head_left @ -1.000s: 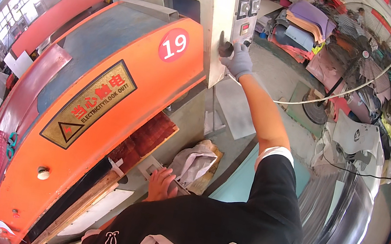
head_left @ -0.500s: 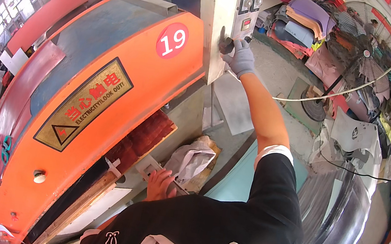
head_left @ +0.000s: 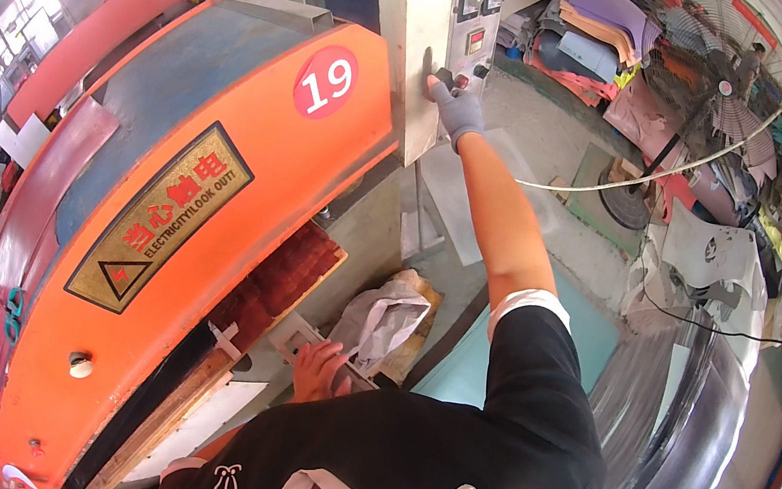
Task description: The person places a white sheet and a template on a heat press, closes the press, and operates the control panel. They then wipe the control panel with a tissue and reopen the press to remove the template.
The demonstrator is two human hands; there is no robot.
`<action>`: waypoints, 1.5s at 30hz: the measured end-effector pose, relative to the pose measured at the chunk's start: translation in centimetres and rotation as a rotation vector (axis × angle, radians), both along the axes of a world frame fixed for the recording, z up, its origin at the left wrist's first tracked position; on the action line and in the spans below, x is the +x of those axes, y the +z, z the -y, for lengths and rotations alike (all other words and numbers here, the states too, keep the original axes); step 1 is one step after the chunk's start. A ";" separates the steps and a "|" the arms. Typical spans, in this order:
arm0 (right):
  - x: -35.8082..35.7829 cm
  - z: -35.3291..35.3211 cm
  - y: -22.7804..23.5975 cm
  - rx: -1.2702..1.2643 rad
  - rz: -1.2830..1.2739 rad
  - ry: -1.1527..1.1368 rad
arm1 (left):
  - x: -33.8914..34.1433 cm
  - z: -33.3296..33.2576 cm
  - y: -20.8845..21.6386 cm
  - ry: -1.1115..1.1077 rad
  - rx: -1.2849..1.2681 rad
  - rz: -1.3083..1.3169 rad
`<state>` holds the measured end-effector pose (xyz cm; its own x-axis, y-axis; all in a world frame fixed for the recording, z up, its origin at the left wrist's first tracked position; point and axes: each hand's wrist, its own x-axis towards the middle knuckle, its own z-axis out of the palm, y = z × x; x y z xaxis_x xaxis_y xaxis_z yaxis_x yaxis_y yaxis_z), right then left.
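Nearby, right of the orange machine (head_left: 270, 171), our left hand (head_left: 319, 373), loosely spread on a grey bar (head_left: 295, 334), at the machine's far end our gloved right hand (head_left: 457, 113) by a black knob (head_left: 444, 77), pinch unclear, well right of the machine a fan (head_left: 726, 89)

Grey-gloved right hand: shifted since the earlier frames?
Yes, slightly left. Judged against the small red rectangular switch on the grey metal control panel, the grey-gloved right hand now sits farther left.
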<state>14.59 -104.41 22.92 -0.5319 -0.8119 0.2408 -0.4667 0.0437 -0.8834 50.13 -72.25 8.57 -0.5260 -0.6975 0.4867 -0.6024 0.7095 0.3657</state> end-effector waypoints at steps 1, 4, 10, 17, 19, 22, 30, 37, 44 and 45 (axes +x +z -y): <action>0.1 0.0 0.0 0.009 0.028 0.005 | 0.0 0.0 0.0 -0.001 0.001 -0.011; 0.2 -0.6 0.5 -0.085 -0.142 -0.071 | -0.1 0.0 -0.2 0.007 -0.015 -0.031; -1.2 -2.1 2.5 -0.076 -0.319 0.221 | 0.1 0.1 -0.6 0.010 -0.020 -0.046; 0.4 -1.0 0.8 -0.135 -0.190 0.057 | 0.2 0.2 -0.9 -0.009 -0.035 -0.042; 0.8 -0.6 -0.2 -0.176 -0.070 0.034 | 0.3 0.2 -1.0 -0.005 -0.029 -0.024; 1.0 0.1 -0.9 -0.201 -0.017 0.019 | 0.3 0.3 -1.1 -0.012 -0.030 -0.016; 2.1 0.9 0.3 -0.125 0.523 0.016 | 0.1 0.2 -0.4 -0.016 -0.019 -0.038; 1.6 1.8 1.2 -0.012 0.722 0.060 | -0.1 0.0 -0.1 0.006 -0.020 -0.051; -0.1 0.7 0.9 0.061 0.425 0.112 | 0.3 0.5 -1.1 -0.016 -0.047 -0.089; -0.2 0.1 0.4 0.006 0.219 0.092 | 0.4 0.4 -1.3 0.000 -0.038 -0.073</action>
<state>14.36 -104.48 23.29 -0.4943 -0.8605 0.1229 -0.2659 0.0151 -0.9639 50.49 -72.68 7.28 -0.4881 -0.6774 0.5503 -0.5747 0.7240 0.3814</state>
